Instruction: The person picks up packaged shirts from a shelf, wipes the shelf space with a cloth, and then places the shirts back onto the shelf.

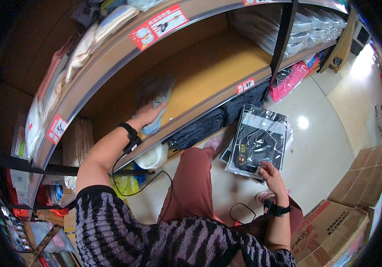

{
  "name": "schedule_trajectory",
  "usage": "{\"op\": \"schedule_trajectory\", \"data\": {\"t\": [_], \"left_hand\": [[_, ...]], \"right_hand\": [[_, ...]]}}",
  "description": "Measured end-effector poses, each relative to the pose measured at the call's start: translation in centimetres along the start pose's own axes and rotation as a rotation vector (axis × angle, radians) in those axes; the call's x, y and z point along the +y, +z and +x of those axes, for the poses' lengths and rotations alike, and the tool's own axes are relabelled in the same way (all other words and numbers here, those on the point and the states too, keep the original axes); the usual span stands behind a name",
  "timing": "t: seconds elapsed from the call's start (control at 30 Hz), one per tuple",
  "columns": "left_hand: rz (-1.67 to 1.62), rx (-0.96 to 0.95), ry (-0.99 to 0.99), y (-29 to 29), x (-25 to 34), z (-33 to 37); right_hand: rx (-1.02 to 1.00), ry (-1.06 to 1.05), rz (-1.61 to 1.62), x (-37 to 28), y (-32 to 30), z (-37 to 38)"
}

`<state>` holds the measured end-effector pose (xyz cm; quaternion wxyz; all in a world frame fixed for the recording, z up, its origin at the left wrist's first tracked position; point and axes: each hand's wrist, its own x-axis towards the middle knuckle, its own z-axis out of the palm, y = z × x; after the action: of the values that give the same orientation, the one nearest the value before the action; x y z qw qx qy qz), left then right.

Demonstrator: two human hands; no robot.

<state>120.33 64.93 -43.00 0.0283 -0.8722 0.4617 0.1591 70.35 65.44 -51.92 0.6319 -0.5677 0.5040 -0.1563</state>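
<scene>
My left hand point(148, 114) is closed round a grey-blue cloth point(154, 123) and presses it against the bare wooden shelf board point(217, 58). The far part of the cloth is blurred. Low on the right, my right hand point(272, 176) has its fingers bent together at the near edge of a stack of clear-bagged black garments point(260, 138) on the floor. A small pale bit shows at its fingertips, too small to name. Each wrist wears a black strap with a small device.
Dark folded packs point(200, 129) fill the level under the shelf, beside a white basin point(153, 156) and a yellow bag point(126, 182). Bagged goods point(311, 33) lie past a black upright point(284, 38). Cardboard boxes point(328, 229) stand at the lower right. A thin cable point(172, 178) hangs near my left arm.
</scene>
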Motion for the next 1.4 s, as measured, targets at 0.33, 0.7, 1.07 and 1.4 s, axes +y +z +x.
{"op": "schedule_trajectory", "data": {"t": [0.33,0.7,1.07,1.4], "left_hand": [[-0.298,0.073,0.398,0.4,3.9,10.1],[-0.033,0.346,0.748,-3.9,22.2,17.0],[-0.195,0.171,0.72,-3.6,29.7,25.1],[-0.427,0.153,0.751,-2.9,34.1,27.3]], "right_hand": [[-0.02,0.068,-0.1,1.8,-0.6,-1.4],[-0.043,0.183,-0.209,1.7,-2.5,-1.5],[-0.013,0.146,-0.282,3.4,-3.6,-1.5],[-0.01,0.15,-0.258,2.2,-4.1,-1.6]]}}
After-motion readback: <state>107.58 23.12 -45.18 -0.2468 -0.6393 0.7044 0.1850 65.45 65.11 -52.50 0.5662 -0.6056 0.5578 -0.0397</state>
